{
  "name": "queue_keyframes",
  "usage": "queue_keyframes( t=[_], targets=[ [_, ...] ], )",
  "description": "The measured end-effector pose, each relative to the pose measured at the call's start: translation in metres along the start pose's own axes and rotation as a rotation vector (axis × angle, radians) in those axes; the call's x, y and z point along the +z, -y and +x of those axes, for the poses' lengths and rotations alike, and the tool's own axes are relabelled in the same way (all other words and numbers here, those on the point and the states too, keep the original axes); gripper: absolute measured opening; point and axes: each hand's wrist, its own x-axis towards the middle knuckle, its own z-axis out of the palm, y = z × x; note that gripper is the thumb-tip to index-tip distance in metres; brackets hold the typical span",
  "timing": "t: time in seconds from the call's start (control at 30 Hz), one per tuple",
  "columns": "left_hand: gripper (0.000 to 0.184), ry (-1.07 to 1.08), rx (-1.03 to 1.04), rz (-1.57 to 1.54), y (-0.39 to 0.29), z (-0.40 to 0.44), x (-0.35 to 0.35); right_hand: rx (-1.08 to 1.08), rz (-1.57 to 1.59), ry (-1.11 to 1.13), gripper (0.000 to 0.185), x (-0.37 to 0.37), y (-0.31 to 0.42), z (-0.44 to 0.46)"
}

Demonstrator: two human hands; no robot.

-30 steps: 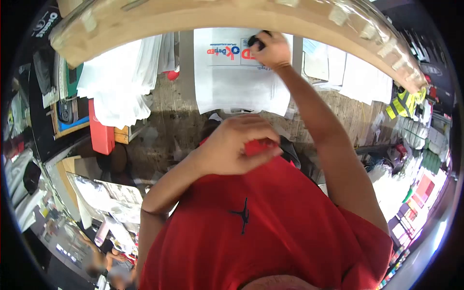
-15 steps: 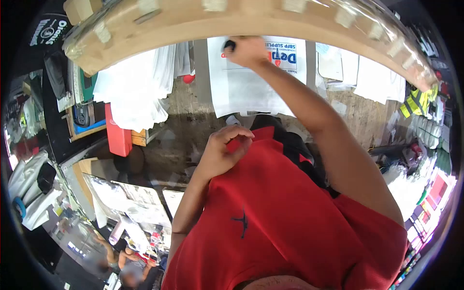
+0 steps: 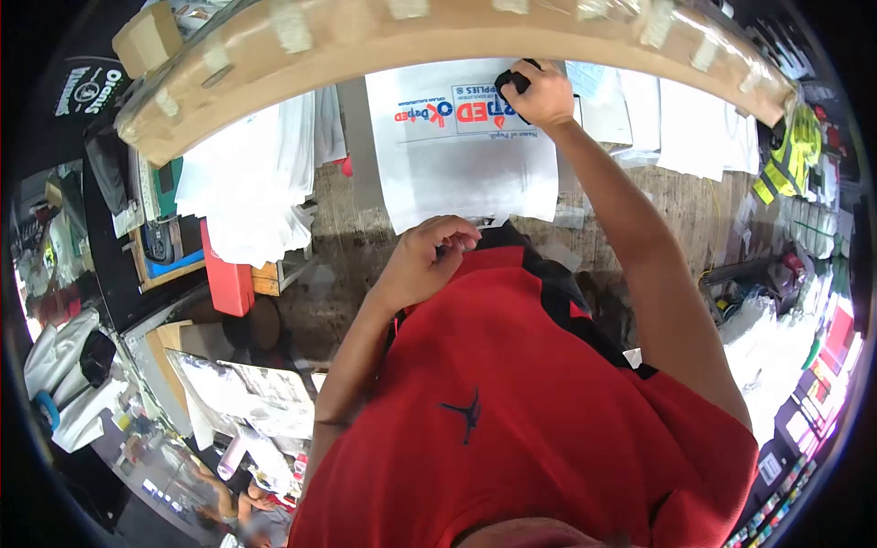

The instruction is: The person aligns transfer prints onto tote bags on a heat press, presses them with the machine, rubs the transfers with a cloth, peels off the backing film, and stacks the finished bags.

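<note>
A white sheet or flat bag [image 3: 475, 173] lies in front of me, with red and blue print that includes "DepED" and reads upside down. My right hand [image 3: 545, 96] is closed around a small black rounded object [image 3: 513, 82] over the sheet's upper right part, on or just above the print. The kind of object is not clear, since my fingers cover much of it. Just below the sheet's lower left edge, close to my red shirt, my left hand [image 3: 429, 256] hovers with loosely curled fingers. A gap shows between its thumb and fingers, and nothing is visible in it.
A long brown taped cardboard-covered beam [image 3: 402, 46] crosses above the sheet. Stacked white sheets [image 3: 247, 183] hang at the left, beside a red box [image 3: 226, 274]. More white sheets [image 3: 699, 137] lie to the right, near a yellow vest [image 3: 786, 164]. Another person [image 3: 247, 507] is at lower left.
My right hand has moved right across the print with the black object, uncovering more lettering. My left hand stays near the lower edge, slightly nearer the sheet. The view has shifted a little.
</note>
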Motion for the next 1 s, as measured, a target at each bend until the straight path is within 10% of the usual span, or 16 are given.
queue_keyframes(
  t=[0.4, 0.73, 1.0],
  targets=[
    [0.018, -0.006, -0.137, -0.042, 0.032, -0.004, 0.008, -0.111, 0.225, -0.010, 0.024, 0.103, 0.177, 0.011],
    [0.014, 0.104, -0.052, 0.167, 0.053, 0.016, -0.002, -0.038, -0.093, -0.152, 0.016, -0.001, 0.021, -0.032],
    [0.016, -0.237, -0.405, -0.070, 0.074, -0.031, -0.006, -0.115, -0.059, -0.021, 0.015, 0.043, 0.093, -0.021]
  ],
)
